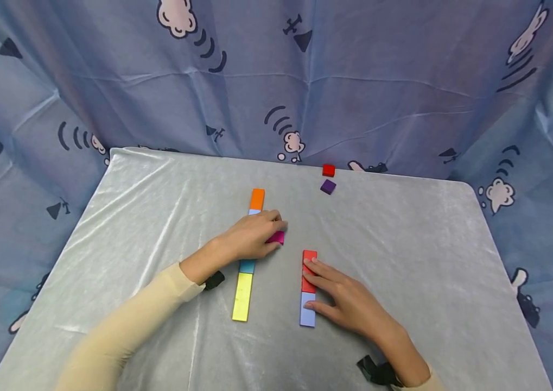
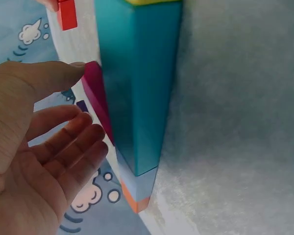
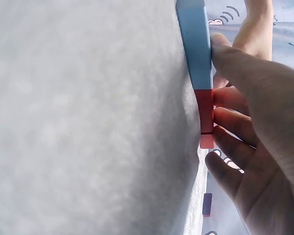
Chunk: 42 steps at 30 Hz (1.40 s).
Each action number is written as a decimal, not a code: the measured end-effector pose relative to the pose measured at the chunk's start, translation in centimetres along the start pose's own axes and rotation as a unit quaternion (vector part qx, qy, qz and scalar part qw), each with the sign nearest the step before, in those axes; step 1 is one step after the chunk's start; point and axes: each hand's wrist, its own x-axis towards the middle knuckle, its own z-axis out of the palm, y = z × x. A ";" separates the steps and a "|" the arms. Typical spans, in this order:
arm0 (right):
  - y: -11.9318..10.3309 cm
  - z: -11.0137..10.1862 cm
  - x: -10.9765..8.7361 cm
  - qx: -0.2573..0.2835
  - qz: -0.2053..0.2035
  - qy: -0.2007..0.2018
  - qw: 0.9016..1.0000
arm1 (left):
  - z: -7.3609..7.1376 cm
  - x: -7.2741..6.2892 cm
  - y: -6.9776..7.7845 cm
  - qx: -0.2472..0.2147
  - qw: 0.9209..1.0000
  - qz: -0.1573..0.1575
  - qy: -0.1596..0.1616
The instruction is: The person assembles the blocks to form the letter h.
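My left hand [image 1: 256, 233] reaches over a row of coloured blocks and pinches a magenta block [image 1: 276, 237] between thumb and fingers, at the row's right side. In the left wrist view the magenta block [image 2: 95, 93] lies against a long teal block [image 2: 137, 88]. That row also has an orange block [image 1: 257, 198], a light blue piece and a yellow block [image 1: 242, 297]; the hand hides its middle. My right hand [image 1: 349, 298] rests on a shorter row, fingertips at the red part [image 1: 309, 279] and thumb at the light blue block [image 1: 307, 317].
A small red block [image 1: 328, 170] and a dark purple block [image 1: 328, 187] lie near the far edge of the cloth-covered table [image 1: 403, 228]. Behind it hangs a patterned blue curtain [image 1: 379, 103]. Black straps are at both wrists.
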 end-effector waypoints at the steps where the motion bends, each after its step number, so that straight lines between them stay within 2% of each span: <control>1: 0.0 0.0 0.0 0.000 0.000 -0.001 1.000 | -0.1 0.0 0.0 -0.001 1.000 0.000 0.003; 11: -0.2 -0.4 0.1 0.006 0.022 -0.030 0.999 | -1.0 0.6 -0.2 -0.008 1.000 -0.009 0.020; 22: -0.2 -0.3 -0.1 0.010 0.013 -0.024 1.000 | -1.0 1.9 0.2 -0.022 1.000 0.010 0.017; 33: -0.2 0.0 -0.4 0.001 0.011 -0.013 1.000 | -0.9 5.5 0.5 -0.023 1.000 0.006 0.005; 42: -0.3 -0.1 -0.2 -0.004 0.012 -0.018 1.000 | -1.4 9.2 0.7 -0.003 1.000 0.001 0.010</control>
